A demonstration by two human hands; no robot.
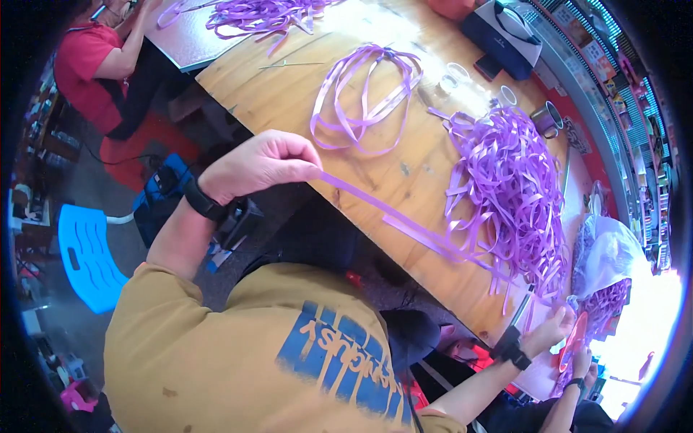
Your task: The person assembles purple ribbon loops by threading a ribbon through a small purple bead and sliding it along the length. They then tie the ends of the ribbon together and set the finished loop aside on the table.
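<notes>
- Purple ribbon (359,193), one flat narrow strip: near end in the left hand, long axis slanting away from that grip toward the person's right and down the picture, over the table's near edge zone.
- Left hand (258,167): nearer to the strip than the right; thumb and fingers closed on its end, the free length pointing off to the right.
- Right hand (546,333): beyond the strip's other stretch, fingers curled; whether it grips ribbon cannot be told.
- Second ribbon length (411,232): just beside the held strip, nearly parallel, joining its line by the pile.
- Wooden table (426,173): beneath the strip, its near edge also running left to lower right, but steeper.
- Tangled ribbon pile (509,187): right of the left hand, bordering the strip's far portion.
- Looped ribbon bundle (363,117): farther across the table, apart from the pile.
- Co-worker's hand (582,364): at far right, near the right hand.
</notes>
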